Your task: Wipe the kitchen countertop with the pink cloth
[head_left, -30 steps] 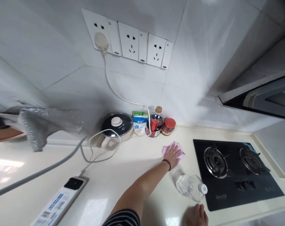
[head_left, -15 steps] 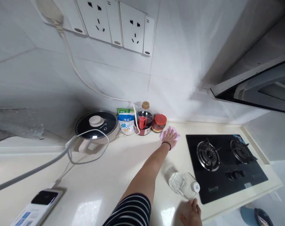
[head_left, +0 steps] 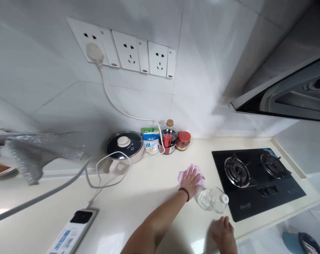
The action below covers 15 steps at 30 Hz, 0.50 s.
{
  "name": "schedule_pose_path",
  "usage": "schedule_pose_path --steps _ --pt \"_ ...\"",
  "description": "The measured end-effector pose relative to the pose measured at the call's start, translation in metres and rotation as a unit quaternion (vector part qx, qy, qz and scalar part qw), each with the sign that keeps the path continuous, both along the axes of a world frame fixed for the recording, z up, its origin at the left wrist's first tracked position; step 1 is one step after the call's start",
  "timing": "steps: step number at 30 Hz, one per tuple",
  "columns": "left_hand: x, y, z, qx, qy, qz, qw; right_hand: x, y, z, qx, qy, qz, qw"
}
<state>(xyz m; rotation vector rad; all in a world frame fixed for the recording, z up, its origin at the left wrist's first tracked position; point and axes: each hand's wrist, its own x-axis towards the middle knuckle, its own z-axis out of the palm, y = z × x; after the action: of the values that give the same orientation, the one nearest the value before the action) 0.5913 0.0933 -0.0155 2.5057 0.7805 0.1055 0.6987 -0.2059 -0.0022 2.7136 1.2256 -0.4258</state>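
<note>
My left hand point(head_left: 191, 181), a dark beaded bracelet at its wrist, presses a crumpled pink cloth point(head_left: 199, 176) onto the cream countertop point(head_left: 149, 183). Its fingers are spread over the cloth, which moves along under them. Just right of that hand a clear plastic bottle point(head_left: 211, 200) with a white cap lies on its side. My right hand point(head_left: 224, 233) is near the counter's front edge, below the bottle's cap, with its thumb apart from the fingers. It holds nothing that I can see.
A red-lidded jar point(head_left: 183, 140), a dark sauce bottle point(head_left: 169, 135) and a blue-white bag point(head_left: 151, 143) stand by the wall, beside a lidded electric pot point(head_left: 125, 150). A black gas stove point(head_left: 255, 208) is on the right. A power strip point(head_left: 72, 233) and its grey cable point(head_left: 51, 194) lie left.
My left hand has drawn the cloth back from beside the red-lidded jar toward the clear bottle. The view has shifted, showing more of the wall sockets. My right hand stays near the bottle.
</note>
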Motion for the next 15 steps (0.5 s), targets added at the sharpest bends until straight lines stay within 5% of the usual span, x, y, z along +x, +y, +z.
schedule_pose_path --steps 7,15 --pt "-0.086 -0.050 -0.016 0.084 0.009 0.047 0.995 -0.006 0.003 0.008 -0.006 -0.012 -0.012 1.000" --pt "-0.195 -0.078 -0.001 0.085 0.068 0.130 0.985 -0.005 0.005 0.017 0.009 0.004 -0.016 1.000"
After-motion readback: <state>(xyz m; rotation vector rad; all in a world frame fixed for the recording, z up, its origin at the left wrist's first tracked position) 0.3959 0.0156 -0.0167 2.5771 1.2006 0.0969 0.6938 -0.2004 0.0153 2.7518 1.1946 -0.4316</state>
